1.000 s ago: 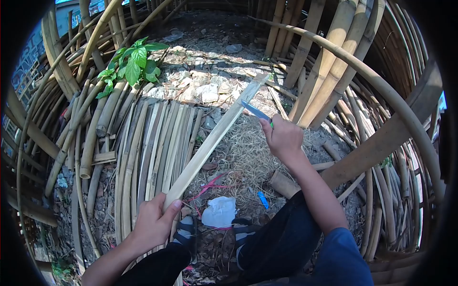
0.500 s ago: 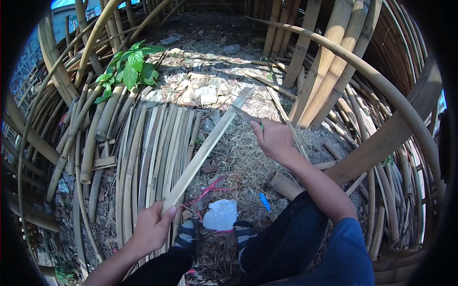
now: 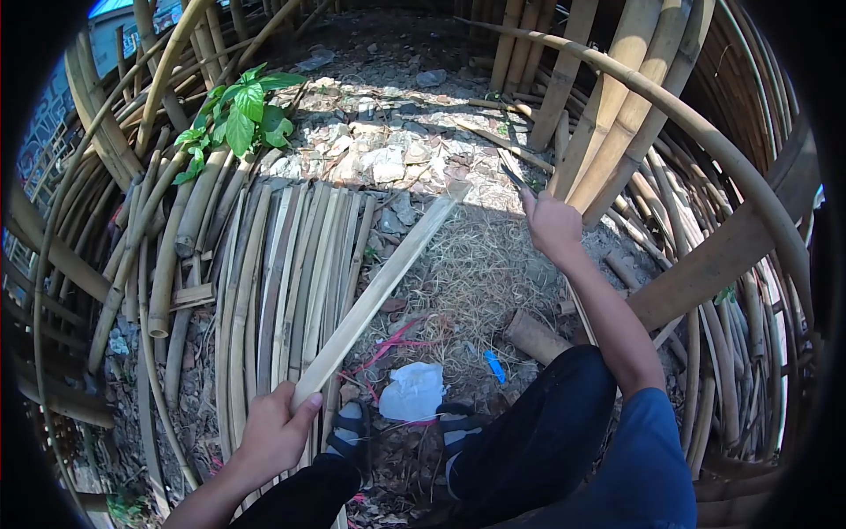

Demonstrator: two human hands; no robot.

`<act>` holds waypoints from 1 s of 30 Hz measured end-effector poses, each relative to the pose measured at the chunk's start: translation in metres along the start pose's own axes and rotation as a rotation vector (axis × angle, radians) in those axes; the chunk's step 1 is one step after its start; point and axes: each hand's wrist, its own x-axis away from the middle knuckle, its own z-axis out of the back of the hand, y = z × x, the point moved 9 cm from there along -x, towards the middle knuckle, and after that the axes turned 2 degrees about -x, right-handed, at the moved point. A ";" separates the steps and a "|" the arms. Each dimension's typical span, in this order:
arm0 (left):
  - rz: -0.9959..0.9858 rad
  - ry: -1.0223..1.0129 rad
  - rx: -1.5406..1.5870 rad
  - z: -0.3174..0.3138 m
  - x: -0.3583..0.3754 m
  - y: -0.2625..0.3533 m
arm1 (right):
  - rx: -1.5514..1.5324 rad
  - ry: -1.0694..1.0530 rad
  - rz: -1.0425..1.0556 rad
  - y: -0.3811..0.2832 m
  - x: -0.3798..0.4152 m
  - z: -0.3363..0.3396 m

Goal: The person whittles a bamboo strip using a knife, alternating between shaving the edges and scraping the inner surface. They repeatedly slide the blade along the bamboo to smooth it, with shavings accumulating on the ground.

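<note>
Left hand (image 3: 275, 432), lower left, grips the long pale split-bamboo strip (image 3: 379, 295) angled upward for steadiness; right hand (image 3: 552, 222), upper right, closed around a thin dark blade (image 3: 514, 175), clear of the strip.

Mount: worn on the head, single view, no second view to overlap.
Direction: forward and steeply down, past both forearms toward the knees and sandalled feet (image 3: 401, 432).
Nearness: close over the left hand (image 3: 269, 434); right hand (image 3: 552, 222) farther out at arm's length.
Lens: wide fisheye, dark round border, bamboo poles (image 3: 617, 106) bent along the edges.
Reach: ground from lap out to stony patch (image 3: 379, 141).
</note>
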 end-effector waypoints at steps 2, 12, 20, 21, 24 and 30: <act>-0.028 0.068 0.053 0.006 -0.011 -0.009 | -0.007 0.021 -0.040 0.008 -0.003 0.008; -0.025 0.092 0.063 0.009 -0.018 0.013 | -0.762 -0.394 0.127 -0.106 0.078 0.029; -0.087 0.016 0.060 0.006 -0.016 0.046 | -0.932 -0.634 0.446 -0.219 0.188 0.063; -0.091 -0.024 0.109 0.003 -0.014 0.048 | -0.773 -0.629 0.525 -0.225 0.194 0.067; -0.186 -0.051 0.242 -0.003 -0.013 0.047 | -0.815 -0.438 0.610 -0.229 0.200 0.067; -0.226 -0.137 0.376 -0.019 -0.014 0.042 | -0.801 -0.197 0.733 -0.231 0.202 0.080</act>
